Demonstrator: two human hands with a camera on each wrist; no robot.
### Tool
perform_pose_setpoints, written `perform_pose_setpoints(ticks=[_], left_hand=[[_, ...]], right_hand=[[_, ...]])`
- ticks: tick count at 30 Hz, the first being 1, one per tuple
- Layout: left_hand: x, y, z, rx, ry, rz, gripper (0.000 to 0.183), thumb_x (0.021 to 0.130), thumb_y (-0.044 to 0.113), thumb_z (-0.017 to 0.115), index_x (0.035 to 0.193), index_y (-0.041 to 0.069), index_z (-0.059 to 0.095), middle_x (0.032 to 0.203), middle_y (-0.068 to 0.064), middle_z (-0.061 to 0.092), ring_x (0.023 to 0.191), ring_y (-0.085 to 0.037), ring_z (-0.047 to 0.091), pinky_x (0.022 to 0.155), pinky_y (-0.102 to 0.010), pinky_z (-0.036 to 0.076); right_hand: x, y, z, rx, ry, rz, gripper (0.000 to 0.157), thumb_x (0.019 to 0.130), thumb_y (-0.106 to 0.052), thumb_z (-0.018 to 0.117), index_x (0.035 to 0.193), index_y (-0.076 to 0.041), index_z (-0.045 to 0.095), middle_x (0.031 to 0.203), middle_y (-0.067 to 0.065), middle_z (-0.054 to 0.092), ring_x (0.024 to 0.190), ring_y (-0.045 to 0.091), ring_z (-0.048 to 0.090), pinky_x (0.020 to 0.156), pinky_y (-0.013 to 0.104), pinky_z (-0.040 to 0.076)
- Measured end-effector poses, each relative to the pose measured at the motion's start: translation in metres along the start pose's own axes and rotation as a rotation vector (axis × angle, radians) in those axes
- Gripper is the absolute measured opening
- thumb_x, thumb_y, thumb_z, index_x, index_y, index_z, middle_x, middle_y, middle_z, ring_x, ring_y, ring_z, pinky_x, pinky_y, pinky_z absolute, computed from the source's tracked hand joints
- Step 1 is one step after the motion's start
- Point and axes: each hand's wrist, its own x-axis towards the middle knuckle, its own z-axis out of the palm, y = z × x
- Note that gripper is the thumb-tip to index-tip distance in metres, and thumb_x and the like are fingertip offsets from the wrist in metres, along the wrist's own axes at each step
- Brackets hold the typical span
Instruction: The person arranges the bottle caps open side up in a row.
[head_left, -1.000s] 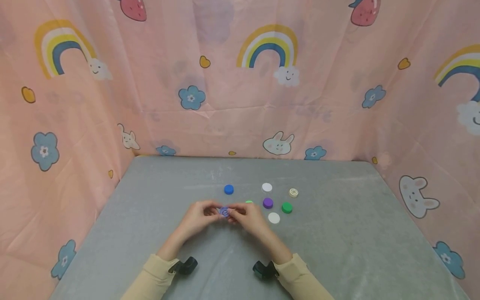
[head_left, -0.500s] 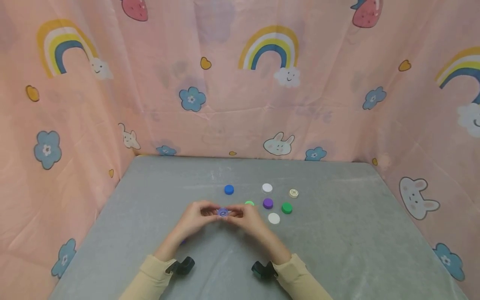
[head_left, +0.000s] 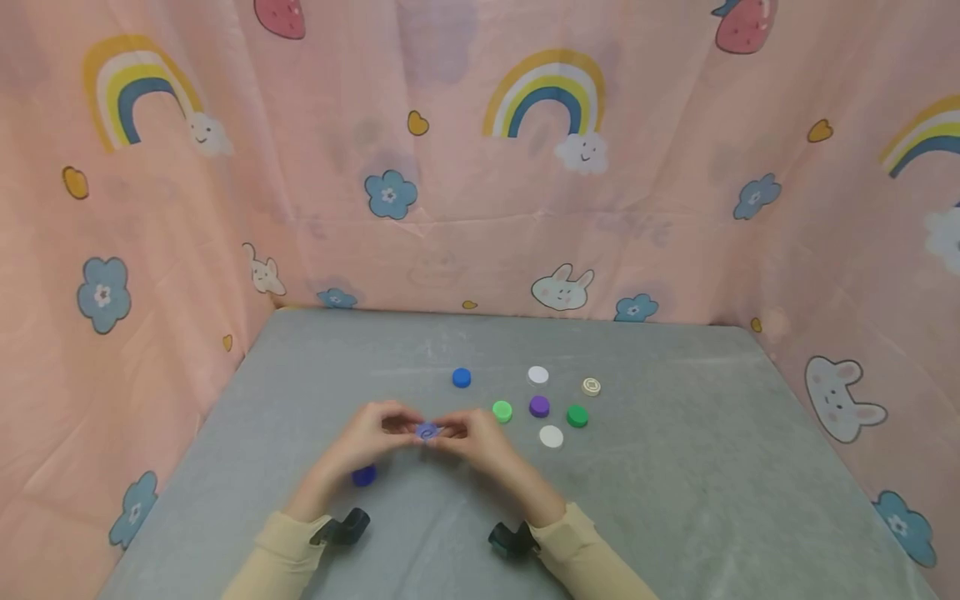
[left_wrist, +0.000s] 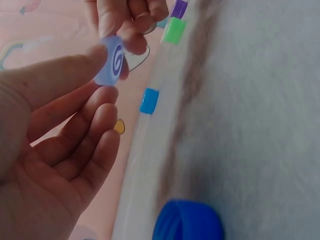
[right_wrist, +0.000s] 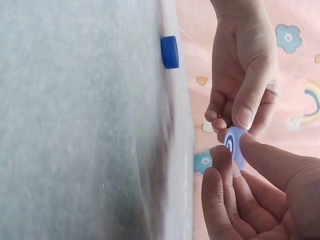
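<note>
Between your left hand (head_left: 371, 432) and right hand (head_left: 483, 436): one round lilac plastic cap (left_wrist: 112, 66); around them, eight round coloured plastic caps (head_left: 539, 406).

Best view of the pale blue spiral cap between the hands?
Left wrist: the spiral cap appears large, its swirl plainly visible. Right wrist also shows it close up, but a fingertip overlaps its swirled face. Head shows it small, swirl barely readable.

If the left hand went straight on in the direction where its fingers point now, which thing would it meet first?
Most likely the right hand: it pinches the far side of the light blue disc that the left hand holds. Exact depth is hard to judge.
</note>
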Motion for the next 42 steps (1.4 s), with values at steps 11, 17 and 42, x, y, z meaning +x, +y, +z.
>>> perform_pose_setpoints(ticks=[11,17,42], left_hand=[[-0.011,-0.011,-0.005,0.005,-0.07,0.02,0.024,0.079,0.013,0.077,0.1,0.006,0.07,0.093,-0.008,0.07,0.08,-0.012,0.065,0.072,-0.023,0.053],[-0.016,-0.004,-0.008,-0.014,-0.125,-0.017,0.024,0.078,0.008,0.077,0.1,0.003,0.07,0.094,-0.011,0.069,0.082,-0.017,0.067,0.074,-0.025,0.054],[-0.028,-0.024,-0.006,0.071,-0.161,0.022,0.023,0.073,0.022,0.082,0.093,0.017,0.072,0.09,0.006,0.064,0.089,-0.009,0.062,0.083,-0.024,0.052]], right_hand=[[0.002,0.002,0.012,-0.054,-0.065,-0.008,0.03,0.079,-0.021,0.077,0.103,-0.004,0.072,0.084,0.007,0.073,0.07,0.007,0.066,0.059,0.018,0.05],[0.002,0.003,0.017,-0.082,-0.087,-0.011,0.028,0.077,-0.018,0.079,0.1,-0.004,0.074,0.086,0.007,0.074,0.072,0.01,0.067,0.061,0.017,0.05],[-0.002,-0.002,0.028,-0.105,-0.15,-0.02,0.025,0.071,-0.013,0.082,0.091,-0.002,0.074,0.074,0.005,0.071,0.064,0.004,0.061,0.058,0.015,0.047]])
